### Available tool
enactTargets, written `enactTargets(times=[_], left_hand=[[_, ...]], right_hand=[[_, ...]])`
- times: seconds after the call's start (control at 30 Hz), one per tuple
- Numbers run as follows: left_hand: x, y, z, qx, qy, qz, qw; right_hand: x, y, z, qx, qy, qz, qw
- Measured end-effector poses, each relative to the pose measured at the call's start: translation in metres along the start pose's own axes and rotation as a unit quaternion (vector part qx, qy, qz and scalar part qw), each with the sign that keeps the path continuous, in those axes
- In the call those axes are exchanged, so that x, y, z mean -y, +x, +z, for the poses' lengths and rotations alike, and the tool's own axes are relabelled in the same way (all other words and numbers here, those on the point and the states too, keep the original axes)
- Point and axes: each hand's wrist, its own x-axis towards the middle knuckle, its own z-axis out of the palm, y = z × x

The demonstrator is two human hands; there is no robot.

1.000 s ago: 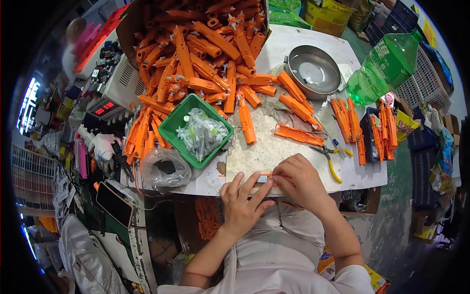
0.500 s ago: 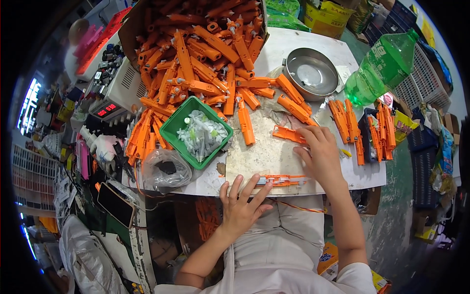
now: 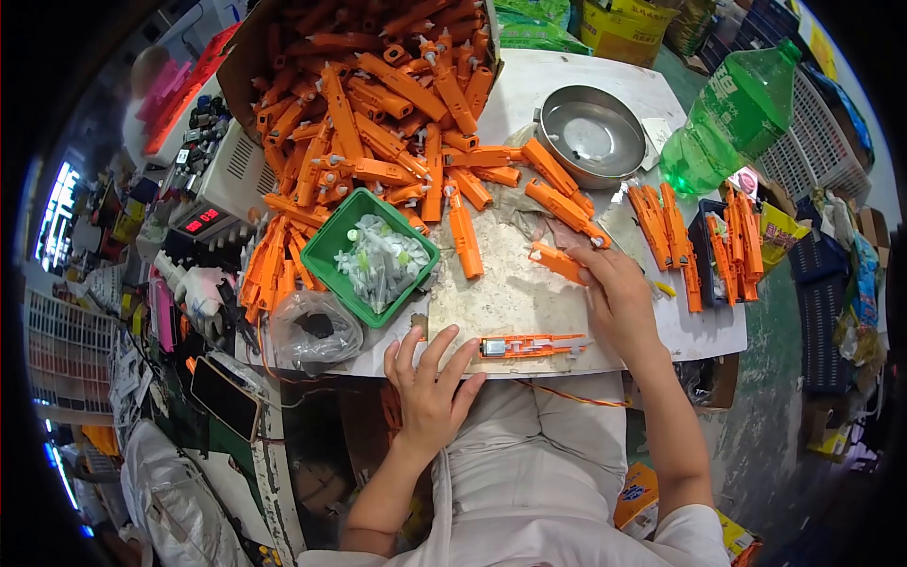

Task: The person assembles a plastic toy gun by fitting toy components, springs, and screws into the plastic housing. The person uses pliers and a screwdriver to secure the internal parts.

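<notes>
My right hand (image 3: 621, 300) grips the right end of an orange plastic half-shell (image 3: 557, 263) over the worktable; its fingertips cover that end. My left hand (image 3: 430, 383) is spread beside the table's front edge with nothing in it. Just right of its fingers lies an opened orange toy-like housing (image 3: 534, 347), with a silvery block at its left end and small pale parts inside. Beyond the hands stands a green bin (image 3: 326, 248) of small white and clear plastic parts. A single closed orange piece (image 3: 464, 236) lies to the bin's right.
A big heap of orange pieces (image 3: 378, 94) spills from a box at the back. A metal bowl (image 3: 593, 137) and a green bottle (image 3: 732, 118) stand at the back right. More orange pieces (image 3: 666, 231) lie at right. A clear plastic bag (image 3: 316, 331) sits at the left edge.
My left hand has drawn back left from the opened housing, uncovering its silvery block. The half-shell in my right hand has tilted, its right end now lower.
</notes>
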Motion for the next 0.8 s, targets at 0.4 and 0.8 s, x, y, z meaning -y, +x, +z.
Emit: enactTargets(times=[0.4,0.8], left_hand=[[-0.004,0.048,-0.011,0.083,-0.009,0.115,0.99],[0.0,0.057,-0.008,0.114,-0.006,0.172,0.978]], right_hand=[[0.041,-0.031,0.017,0.112,-0.065,-0.142,0.981],[0.04,-0.036,0.026,0.096,-0.069,-0.149,0.982]])
